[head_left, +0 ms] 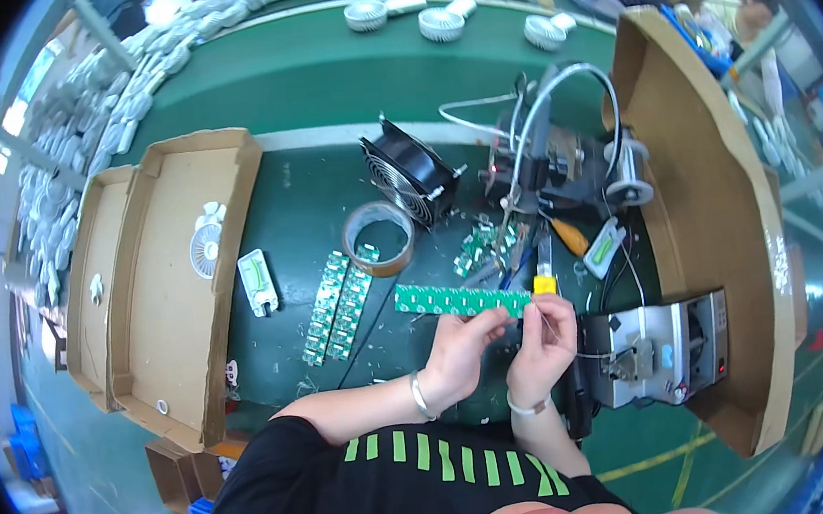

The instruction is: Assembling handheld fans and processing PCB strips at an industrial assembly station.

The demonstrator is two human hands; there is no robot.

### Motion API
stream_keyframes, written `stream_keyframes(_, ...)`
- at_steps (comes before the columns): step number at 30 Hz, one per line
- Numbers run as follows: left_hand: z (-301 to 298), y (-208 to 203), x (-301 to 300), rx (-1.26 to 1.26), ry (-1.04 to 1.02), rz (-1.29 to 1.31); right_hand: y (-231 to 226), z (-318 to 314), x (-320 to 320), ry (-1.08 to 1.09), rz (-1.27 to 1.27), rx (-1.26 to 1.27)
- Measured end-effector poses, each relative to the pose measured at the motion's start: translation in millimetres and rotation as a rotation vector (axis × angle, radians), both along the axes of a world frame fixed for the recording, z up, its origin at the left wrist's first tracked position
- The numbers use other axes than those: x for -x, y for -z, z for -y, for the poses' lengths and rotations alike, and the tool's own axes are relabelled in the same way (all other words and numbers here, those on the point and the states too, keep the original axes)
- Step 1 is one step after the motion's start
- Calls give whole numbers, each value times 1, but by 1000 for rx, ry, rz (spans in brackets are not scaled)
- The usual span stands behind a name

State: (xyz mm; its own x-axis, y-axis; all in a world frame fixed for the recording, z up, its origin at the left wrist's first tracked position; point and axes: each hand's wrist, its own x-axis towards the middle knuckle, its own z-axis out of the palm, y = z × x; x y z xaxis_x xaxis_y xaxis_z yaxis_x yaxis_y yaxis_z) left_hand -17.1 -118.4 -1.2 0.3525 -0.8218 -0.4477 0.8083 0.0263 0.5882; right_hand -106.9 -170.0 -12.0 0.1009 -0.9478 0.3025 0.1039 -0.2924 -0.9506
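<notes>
A long green circuit board strip (451, 300) is held up between my two hands, above the table. My left hand (462, 352) grips its lower edge, thumb and fingers pressed together. At the strip's right end my right hand (544, 341) is closed in a pinch; whether it also holds something small there I cannot make out. Left of my hands lie two more circuit board strips (336, 305), side by side and tilted. A roll of brown tape (379, 238) rests against their upper end. Small loose circuit boards (484, 245) are piled beyond the held strip.
A black square fan (410, 172) stands behind the tape. At the right are a machine with a wire spool (630, 174), an orange-handled tool (570, 237) and a grey metal box (662, 351). Cardboard trays (168, 283) flank the table, and white handheld fans (442, 23) lie beyond.
</notes>
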Motion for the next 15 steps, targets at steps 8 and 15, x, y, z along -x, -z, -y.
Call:
stream_keyframes(8,-2,8,9,51,69,-20,5,-1,3,-2,146,-66)
stream_keyframes(15,-15,1,14,135,56,7,-7,-4,1,-49,282,-198)
